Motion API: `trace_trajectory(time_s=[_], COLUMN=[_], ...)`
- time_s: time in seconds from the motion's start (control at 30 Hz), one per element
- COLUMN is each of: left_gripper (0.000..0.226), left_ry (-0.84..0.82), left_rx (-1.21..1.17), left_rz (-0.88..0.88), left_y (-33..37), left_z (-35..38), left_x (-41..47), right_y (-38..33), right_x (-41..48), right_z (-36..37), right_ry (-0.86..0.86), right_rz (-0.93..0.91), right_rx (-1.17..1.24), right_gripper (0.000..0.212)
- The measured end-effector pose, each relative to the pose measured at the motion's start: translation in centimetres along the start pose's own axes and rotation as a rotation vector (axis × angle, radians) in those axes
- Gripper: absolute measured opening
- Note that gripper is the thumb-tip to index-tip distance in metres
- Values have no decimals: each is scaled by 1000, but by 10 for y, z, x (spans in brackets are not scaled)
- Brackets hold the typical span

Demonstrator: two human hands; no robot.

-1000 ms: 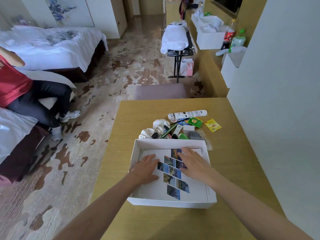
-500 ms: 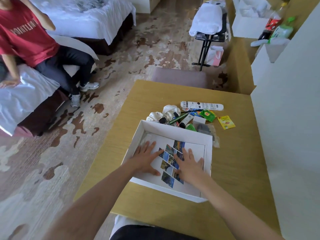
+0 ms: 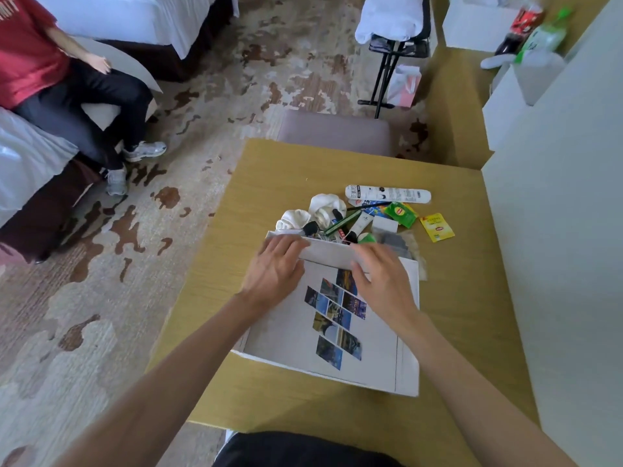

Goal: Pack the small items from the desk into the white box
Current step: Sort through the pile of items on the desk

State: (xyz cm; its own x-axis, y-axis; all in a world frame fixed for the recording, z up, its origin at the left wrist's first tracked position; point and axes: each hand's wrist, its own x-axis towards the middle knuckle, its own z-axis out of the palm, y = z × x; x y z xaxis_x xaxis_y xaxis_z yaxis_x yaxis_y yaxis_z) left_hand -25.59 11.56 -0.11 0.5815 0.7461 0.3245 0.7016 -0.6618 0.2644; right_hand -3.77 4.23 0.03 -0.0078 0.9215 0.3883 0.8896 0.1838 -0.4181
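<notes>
Box: the box [image 3: 408, 379] sits on the desk [image 3: 472, 298] right in front of you, top open, a little askew to the desk edge
Inside box: a sheet [image 3: 290, 335] lies flat on the floor, with a slanted strip of photo tiles [image 3: 337, 318] printed on it
Left hand: your left hand [image 3: 274, 269] rests on the far wall at its left corner, fingers fairly straight and close together, laid over the rim, clasping nothing
Right hand: your right hand [image 3: 381, 281] is over the right half of the far wall, motion-blurred; fingers spread and loosely bent, nothing in them; contact with the wall, cannot tell
Small items: all outside the box, heaped on the desk just beyond the far wall
Heap, far edge: tube [image 3: 387, 194] lying crosswise
Heap, left: two rolled socks [image 3: 327, 207], side by side
Heap, right: green sachet [image 3: 403, 213] at the edge; yellow sachet [image 3: 437, 226] just apart on bare desk
Room: stool [image 3: 337, 133] beyond the desk; a person [image 3: 30, 55] in a red top sits on a bed [image 3: 20, 163] at your left
</notes>
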Motion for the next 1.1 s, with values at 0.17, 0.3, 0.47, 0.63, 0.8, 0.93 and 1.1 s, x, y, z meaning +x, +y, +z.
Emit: trace_trajectory(time_s=[0.17, 0.3, 0.47, 0.63, 0.8, 0.93, 1.1], left_gripper=[31, 29, 41, 38, 27, 32, 26], left_ry=[-158, -242, -429, -483, -753, -860, -848], left_rx=[-38, -114, -197, -316, -208, -131, -142], left_rz=[-63, -45, -153, -164, -125, -158, -284], left_y=[-17, -31, -38, -48, -45, -41, -33], left_z=[0, 6, 16, 31, 29, 22, 11], left_x=[38, 54, 89, 95, 99, 98, 85], right_y=[3, 0, 5, 11, 9, 5, 1], right_x=[17, 45, 82, 86, 72, 67, 61], right_z=[4, 1, -6, 5, 15, 16, 10], right_ry=[28, -137, -453, -545, -554, -566, -656], right_rz=[21, 207, 375, 464, 582, 553, 507], right_rx=[-118, -93, -142, -111, -119, -215, -181], right_gripper=[17, 18, 19, 31, 46, 49, 45])
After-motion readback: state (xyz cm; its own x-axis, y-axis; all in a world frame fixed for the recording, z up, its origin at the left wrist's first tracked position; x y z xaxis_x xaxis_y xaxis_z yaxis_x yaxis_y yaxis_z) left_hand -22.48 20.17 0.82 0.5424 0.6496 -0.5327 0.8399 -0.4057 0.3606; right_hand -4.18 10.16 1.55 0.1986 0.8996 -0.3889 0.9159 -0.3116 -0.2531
